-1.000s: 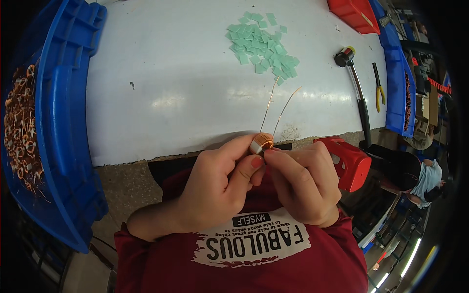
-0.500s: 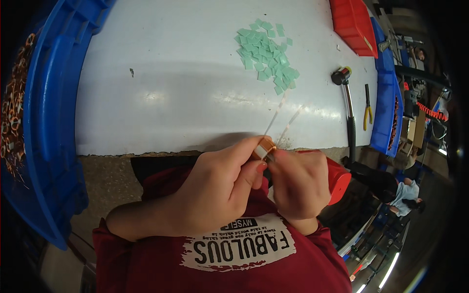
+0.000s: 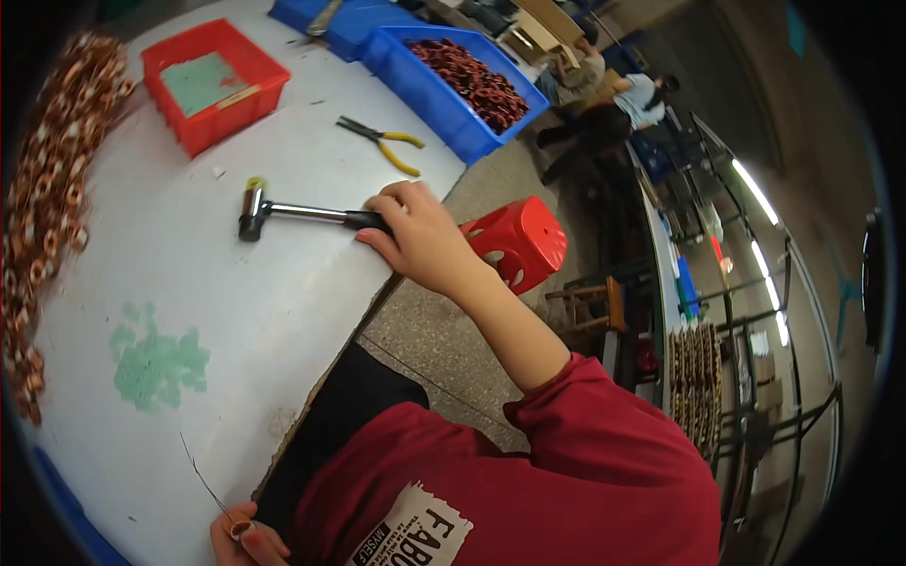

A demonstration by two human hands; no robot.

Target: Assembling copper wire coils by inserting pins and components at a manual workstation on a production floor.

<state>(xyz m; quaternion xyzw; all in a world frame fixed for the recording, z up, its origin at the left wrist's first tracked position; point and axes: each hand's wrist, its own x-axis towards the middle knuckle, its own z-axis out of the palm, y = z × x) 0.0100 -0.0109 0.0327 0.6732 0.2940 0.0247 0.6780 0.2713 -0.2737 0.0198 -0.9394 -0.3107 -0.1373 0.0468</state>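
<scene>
Between the fingertips of my left hand (image 3: 247, 542), at the lower left by the table edge, is a small copper wire coil (image 3: 242, 529). Two thin wire leads rise from it over the table. My right hand (image 3: 420, 236) reaches out across the table's edge and closes round the black handle of a small mallet (image 3: 307, 211). The mallet lies on the table, its dark and yellow head pointing left. Its handle's end is hidden under my right palm. Pliers with yellow grips (image 3: 382, 143) lie just beyond that hand.
Pale green square chips (image 3: 159, 363) lie in a pile on the white table (image 3: 274, 311). Copper coils (image 3: 57, 189) heap along the left. Behind stand a red bin (image 3: 241, 108) of green chips and a blue bin (image 3: 453, 141) of coils. A red stool (image 3: 533, 241) and people are beyond.
The view has swung to the right. My right hand has left the coil and moved out to the mallet's handle. The coil stays in my left hand.
</scene>
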